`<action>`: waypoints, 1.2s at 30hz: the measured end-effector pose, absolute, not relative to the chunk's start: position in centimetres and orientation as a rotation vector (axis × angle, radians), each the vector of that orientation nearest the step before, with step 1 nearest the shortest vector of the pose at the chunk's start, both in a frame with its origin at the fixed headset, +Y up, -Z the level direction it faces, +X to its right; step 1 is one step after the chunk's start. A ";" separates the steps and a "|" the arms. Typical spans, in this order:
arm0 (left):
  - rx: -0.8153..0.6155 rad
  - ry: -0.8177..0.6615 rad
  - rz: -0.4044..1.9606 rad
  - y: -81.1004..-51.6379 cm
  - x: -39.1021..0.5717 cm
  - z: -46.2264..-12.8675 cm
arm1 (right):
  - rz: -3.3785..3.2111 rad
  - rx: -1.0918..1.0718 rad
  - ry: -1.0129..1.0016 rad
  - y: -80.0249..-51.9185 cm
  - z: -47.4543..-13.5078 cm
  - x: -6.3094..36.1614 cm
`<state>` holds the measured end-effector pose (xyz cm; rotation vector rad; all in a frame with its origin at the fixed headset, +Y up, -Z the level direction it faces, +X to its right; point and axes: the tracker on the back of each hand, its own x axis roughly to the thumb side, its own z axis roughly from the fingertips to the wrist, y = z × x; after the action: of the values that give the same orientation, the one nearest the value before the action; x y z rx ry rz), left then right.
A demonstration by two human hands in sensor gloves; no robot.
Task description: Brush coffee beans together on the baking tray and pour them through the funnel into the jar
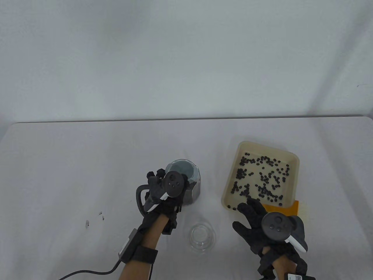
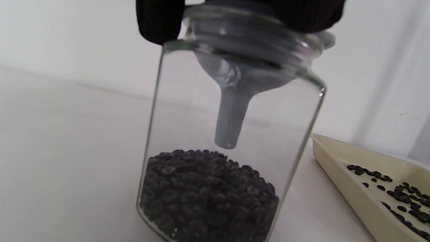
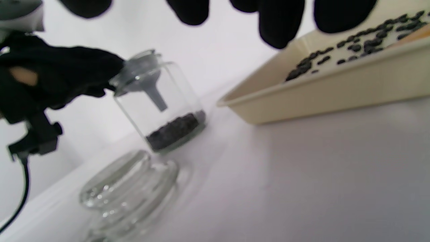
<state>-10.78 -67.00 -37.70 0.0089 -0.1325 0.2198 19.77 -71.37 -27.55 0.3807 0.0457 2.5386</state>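
A glass jar stands left of centre with a grey funnel seated in its mouth. Dark coffee beans fill its bottom below the funnel spout. My left hand grips the jar at its mouth, with fingers on both sides of the rim. A cream baking tray lies to the right, with coffee beans scattered over it. My right hand is spread at the tray's near left corner and holds nothing; its fingertips hang before the tray.
A glass lid lies on the table between my hands, near the front edge. An orange flat object sticks out at the tray's near right corner. A few dark specks lie on the table at the left. A cable trails from my left wrist.
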 end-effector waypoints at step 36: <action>0.117 -0.117 0.248 -65.2 -16.9 -30.3 | 2.497 0.342 -0.143 -69.9 -27.1 21.4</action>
<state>-16.87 -65.16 -30.26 0.1174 -0.1173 0.2475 21.40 -69.94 -27.11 0.3420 -0.1430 2.4966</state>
